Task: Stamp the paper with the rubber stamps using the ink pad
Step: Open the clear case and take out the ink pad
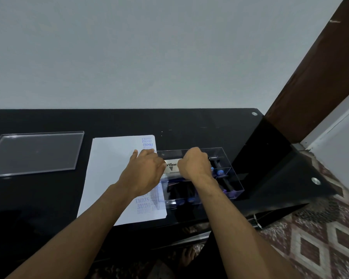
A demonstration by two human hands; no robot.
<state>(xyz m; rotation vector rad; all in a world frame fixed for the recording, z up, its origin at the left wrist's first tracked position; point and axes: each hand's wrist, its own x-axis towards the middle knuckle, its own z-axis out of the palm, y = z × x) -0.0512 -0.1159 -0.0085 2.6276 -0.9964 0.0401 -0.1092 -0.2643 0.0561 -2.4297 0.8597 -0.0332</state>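
A white paper [113, 178] lies on the black glass table [38, 198], with blue prints along its right edge reading FRAGILE, SAMPLE and FAX OUT. Right of it stands a clear acrylic box [235, 185] holding several black-handled rubber stamps [220, 172] with blue bases. Over the box's left half sits a silver Artline ink pad tin [171, 165]. My left hand [147, 168] grips its left end with curled fingers. My right hand [195, 165] grips its right end in a fist. Most of the tin is hidden by both hands.
A clear acrylic lid [36, 154] lies flat on the table at the far left. The table's right corner [314, 181] drops off beside a brown door frame [314, 77]. Patterned floor [320, 238] shows at the lower right.
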